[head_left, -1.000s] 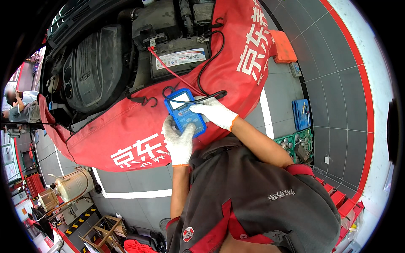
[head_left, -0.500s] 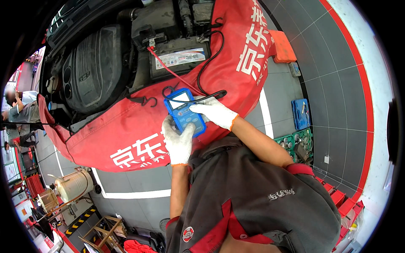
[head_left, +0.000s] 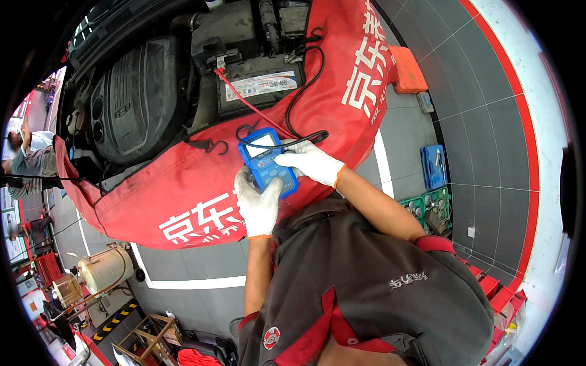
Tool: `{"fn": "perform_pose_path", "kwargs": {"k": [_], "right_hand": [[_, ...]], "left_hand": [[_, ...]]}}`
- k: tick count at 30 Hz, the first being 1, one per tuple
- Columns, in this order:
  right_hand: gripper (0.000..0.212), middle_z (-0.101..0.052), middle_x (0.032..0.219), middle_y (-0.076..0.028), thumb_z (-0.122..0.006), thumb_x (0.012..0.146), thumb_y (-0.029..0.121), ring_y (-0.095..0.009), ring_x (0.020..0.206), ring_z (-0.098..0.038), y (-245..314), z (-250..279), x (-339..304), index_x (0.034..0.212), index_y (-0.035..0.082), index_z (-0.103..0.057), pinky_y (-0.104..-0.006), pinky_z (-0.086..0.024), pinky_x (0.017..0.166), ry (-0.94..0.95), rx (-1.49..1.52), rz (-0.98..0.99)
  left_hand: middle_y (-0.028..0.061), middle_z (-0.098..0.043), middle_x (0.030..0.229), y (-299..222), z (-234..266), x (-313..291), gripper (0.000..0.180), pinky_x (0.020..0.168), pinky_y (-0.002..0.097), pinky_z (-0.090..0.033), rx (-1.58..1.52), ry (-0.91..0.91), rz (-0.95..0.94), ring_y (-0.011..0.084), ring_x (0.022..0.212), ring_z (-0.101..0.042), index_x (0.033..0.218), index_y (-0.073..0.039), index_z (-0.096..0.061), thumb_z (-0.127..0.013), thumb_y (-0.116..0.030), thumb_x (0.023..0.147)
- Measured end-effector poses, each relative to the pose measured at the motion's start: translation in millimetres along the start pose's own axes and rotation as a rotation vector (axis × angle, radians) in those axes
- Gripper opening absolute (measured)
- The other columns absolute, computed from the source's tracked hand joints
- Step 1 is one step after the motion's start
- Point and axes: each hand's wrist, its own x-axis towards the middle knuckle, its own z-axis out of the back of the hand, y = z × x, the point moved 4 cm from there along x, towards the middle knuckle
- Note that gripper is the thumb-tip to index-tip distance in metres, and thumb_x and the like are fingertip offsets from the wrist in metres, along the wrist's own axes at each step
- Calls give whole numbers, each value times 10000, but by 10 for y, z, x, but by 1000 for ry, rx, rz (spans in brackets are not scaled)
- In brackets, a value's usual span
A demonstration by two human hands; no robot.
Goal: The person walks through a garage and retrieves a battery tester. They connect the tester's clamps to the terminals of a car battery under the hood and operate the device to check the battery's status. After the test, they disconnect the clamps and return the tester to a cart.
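Note:
A blue handheld battery tester point(head_left: 268, 166) with a lit white screen is held between my two hands, above a red fender cover point(head_left: 201, 189). My left hand point(head_left: 257, 204), in a white glove with orange cuff, grips its lower left side, thumb on the front. My right hand point(head_left: 310, 163), gloved alike, grips its right side with the thumb near the buttons. A red lead point(head_left: 259, 110) runs to a clamp at the left of the car battery point(head_left: 256, 88). A black lead point(head_left: 318, 70) loops to the battery's right side and crosses the tester's top.
The engine cover point(head_left: 137, 100) lies left of the battery in the open bay. On the floor at right are an orange case point(head_left: 409, 70), a blue case point(head_left: 434, 166) and green tool cases point(head_left: 436, 210). A cream tank point(head_left: 107, 268) and a wooden stool point(head_left: 149, 338) stand at lower left.
My hands and the tester stay nearly still. At the far left, people in the background have shifted slightly.

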Motion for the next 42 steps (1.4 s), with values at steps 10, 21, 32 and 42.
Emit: {"fn": "perform_pose_path", "kwargs": {"k": [10, 21, 32, 42], "right_hand": [[433, -678, 1158, -95, -644, 865, 25, -174, 1012, -663, 98, -47, -76, 1289, 0, -559, -319, -561, 849, 101, -18, -28], [527, -661, 1150, -85, -688, 805, -21, -140, 1038, -621, 57, -21, -10, 1303, -18, -516, -299, -521, 889, 80, -126, 46], [595, -646, 1220, -111, -704, 800, -21, -165, 1112, -612, -14, 18, 4, 1347, -36, -471, -320, -504, 958, 94, -26, 39], [568, -660, 1171, -87, -714, 798, -13, -143, 1057, -621, 51, -10, -34, 1322, -31, -496, -296, -527, 889, 104, -22, 48]], "left_hand": [[184, -566, 1187, -45, 17, -16, 662, 898, 340, -509, -114, 67, -5, 216, 1040, -598, 1312, 83, -436, -736, -131, 762], [178, -570, 1176, 69, -7, -1, 670, 897, 334, -511, -179, 57, 1, 205, 1036, -597, 1320, 96, -413, -737, -103, 769], [170, -581, 1177, 12, 4, -26, 654, 895, 327, -511, -137, 30, -40, 196, 1029, -601, 1319, 91, -426, -744, -118, 787], [171, -592, 1151, 89, 1, -30, 569, 928, 333, -468, -72, -79, -125, 208, 1037, -580, 1300, 96, -470, -696, -195, 867]]}}
